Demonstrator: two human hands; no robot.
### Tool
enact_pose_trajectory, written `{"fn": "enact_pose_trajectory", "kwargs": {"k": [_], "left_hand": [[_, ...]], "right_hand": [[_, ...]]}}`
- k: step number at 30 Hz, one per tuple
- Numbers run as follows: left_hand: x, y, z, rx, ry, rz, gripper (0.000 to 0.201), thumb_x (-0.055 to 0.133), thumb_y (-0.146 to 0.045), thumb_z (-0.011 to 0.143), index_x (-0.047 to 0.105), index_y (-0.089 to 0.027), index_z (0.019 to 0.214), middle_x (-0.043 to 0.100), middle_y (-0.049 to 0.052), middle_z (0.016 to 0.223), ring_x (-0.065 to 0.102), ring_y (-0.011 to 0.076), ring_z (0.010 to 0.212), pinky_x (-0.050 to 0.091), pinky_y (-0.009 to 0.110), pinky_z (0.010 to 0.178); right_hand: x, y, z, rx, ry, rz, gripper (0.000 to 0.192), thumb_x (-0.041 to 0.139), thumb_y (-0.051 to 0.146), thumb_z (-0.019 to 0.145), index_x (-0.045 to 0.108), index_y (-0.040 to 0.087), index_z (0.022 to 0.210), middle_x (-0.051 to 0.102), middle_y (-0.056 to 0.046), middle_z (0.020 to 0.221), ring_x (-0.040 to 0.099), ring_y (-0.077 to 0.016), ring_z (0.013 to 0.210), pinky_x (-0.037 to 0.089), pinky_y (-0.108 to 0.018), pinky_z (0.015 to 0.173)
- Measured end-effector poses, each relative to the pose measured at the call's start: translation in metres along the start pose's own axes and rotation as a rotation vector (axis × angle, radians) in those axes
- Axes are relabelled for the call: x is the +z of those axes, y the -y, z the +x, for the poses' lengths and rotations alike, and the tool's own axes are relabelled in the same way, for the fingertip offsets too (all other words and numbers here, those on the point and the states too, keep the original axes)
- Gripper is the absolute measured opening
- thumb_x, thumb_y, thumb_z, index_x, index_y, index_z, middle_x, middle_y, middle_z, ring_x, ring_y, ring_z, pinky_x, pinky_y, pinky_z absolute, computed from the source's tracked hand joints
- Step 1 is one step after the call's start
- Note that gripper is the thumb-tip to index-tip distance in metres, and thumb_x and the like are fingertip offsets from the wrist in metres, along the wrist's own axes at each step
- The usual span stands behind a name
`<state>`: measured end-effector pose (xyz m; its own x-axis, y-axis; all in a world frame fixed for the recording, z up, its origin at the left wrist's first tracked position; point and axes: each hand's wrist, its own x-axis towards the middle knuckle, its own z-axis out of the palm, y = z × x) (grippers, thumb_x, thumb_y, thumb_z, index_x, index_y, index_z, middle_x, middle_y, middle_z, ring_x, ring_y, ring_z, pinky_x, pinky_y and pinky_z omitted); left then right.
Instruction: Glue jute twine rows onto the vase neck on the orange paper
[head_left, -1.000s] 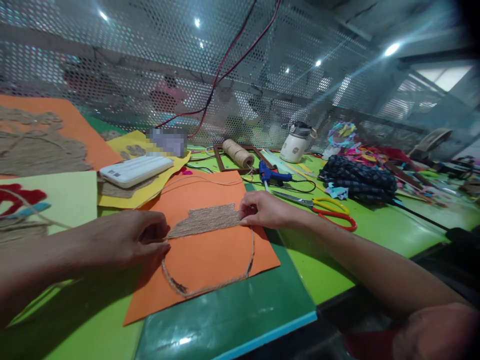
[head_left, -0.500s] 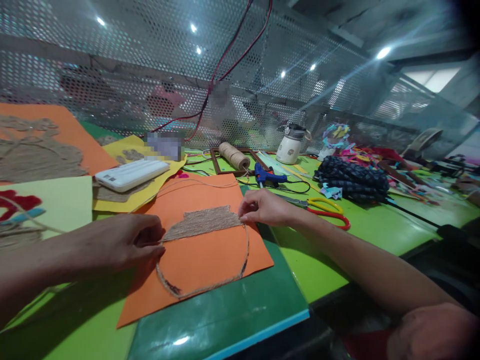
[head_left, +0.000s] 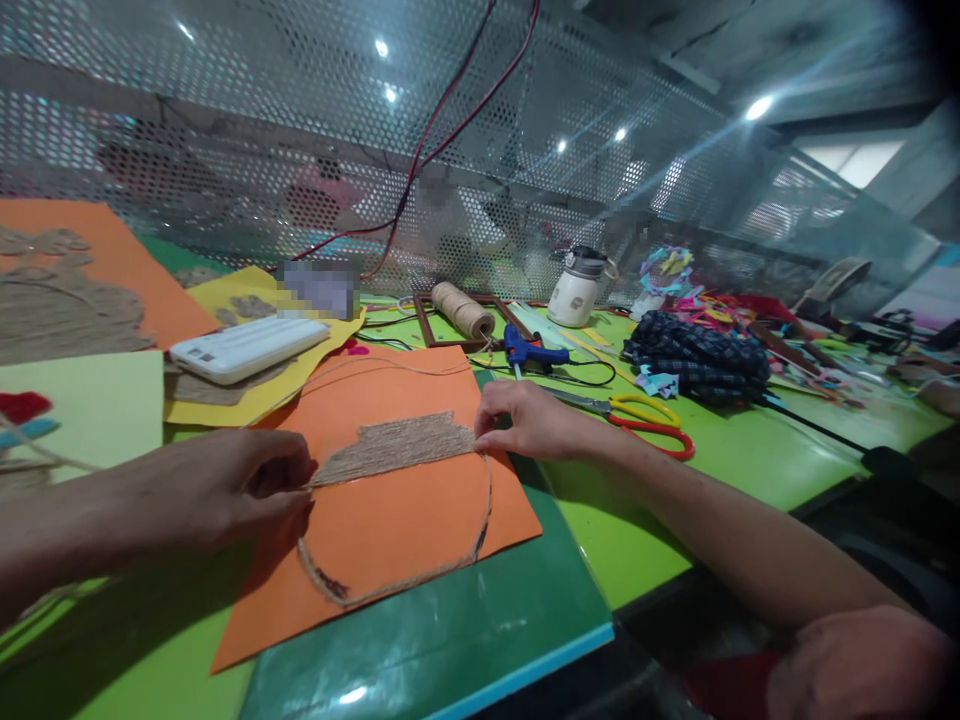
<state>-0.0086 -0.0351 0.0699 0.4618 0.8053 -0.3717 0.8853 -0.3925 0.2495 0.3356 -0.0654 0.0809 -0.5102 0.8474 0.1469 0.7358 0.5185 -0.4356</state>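
Observation:
Rows of brown jute twine (head_left: 397, 446) form a flat band on an orange sheet of paper (head_left: 397, 520), above a curved twine outline. At the band's left end my left hand (head_left: 255, 485) pinches the twine, thumb and forefinger together. My right hand (head_left: 517, 418) is closed in a pinch on the twine at the right end, its fingertips against the paper. The orange sheet lies tilted over a glossy green board (head_left: 450, 640). A loose strand of twine crosses the top of the sheet.
Behind the sheet are a twine spool (head_left: 463, 310), a blue glue gun (head_left: 529, 348) and scissors (head_left: 645, 420). A white power bank (head_left: 251, 350) lies on yellow paper at left. A bottle (head_left: 574, 288) and dark checked cloth (head_left: 694, 360) stand farther right.
The view has shifted slightly, so the sheet and left hand appear a little farther left. Both hands keep their pinch at the two ends of the twine band.

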Motion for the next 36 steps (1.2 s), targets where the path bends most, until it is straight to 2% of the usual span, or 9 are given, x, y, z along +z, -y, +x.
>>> {"fn": "enact_pose_trajectory", "kwargs": {"k": [8,16,19,27,36], "left_hand": [[0.003,-0.0002,0.001,-0.006,-0.03,0.073,0.039,0.049,-0.058,0.082,0.065,-0.022,0.086,0.069,0.004,0.081,0.06,0.0231,0.073,0.039,0.034,0.065],[0.0026,0.0011,0.0006,0.011,-0.022,0.043,0.035,0.049,-0.054,0.081,0.065,-0.023,0.087,0.07,0.003,0.083,0.061,0.0234,0.075,0.04,0.034,0.067],[0.0017,0.0008,0.0007,0.011,-0.025,0.036,0.035,0.05,-0.053,0.08,0.066,-0.023,0.087,0.07,0.003,0.082,0.061,0.0236,0.075,0.04,0.034,0.067],[0.0012,0.0016,0.0027,-0.007,-0.028,0.004,0.039,0.052,-0.057,0.075,0.068,-0.023,0.086,0.07,0.004,0.081,0.06,0.0252,0.075,0.041,0.035,0.067],[0.0028,0.0056,0.003,-0.018,-0.014,0.028,0.042,0.049,-0.059,0.08,0.067,-0.023,0.09,0.071,0.004,0.085,0.062,0.0254,0.079,0.045,0.035,0.07]], "right_hand": [[0.003,-0.0071,0.0037,-0.024,0.051,0.023,0.016,0.083,0.005,0.083,0.073,0.014,0.074,0.068,-0.003,0.079,0.061,-0.0152,0.078,0.044,-0.026,0.073],[-0.0017,-0.0102,0.0014,-0.085,0.087,0.055,0.013,0.08,0.01,0.089,0.077,0.015,0.077,0.072,-0.004,0.082,0.064,-0.0165,0.083,0.047,-0.029,0.079],[-0.0014,-0.0082,0.0008,-0.082,0.086,0.024,0.01,0.083,0.01,0.087,0.077,0.014,0.079,0.073,-0.006,0.084,0.065,-0.0176,0.085,0.047,-0.03,0.08],[0.001,-0.0058,0.002,-0.049,0.077,0.031,0.017,0.083,0.007,0.084,0.072,0.014,0.073,0.071,-0.003,0.078,0.064,-0.0157,0.079,0.046,-0.026,0.075],[0.0012,-0.0095,0.006,-0.028,0.1,0.076,0.02,0.082,0.005,0.083,0.07,0.014,0.07,0.069,-0.001,0.075,0.063,-0.0139,0.074,0.044,-0.024,0.07]]}}
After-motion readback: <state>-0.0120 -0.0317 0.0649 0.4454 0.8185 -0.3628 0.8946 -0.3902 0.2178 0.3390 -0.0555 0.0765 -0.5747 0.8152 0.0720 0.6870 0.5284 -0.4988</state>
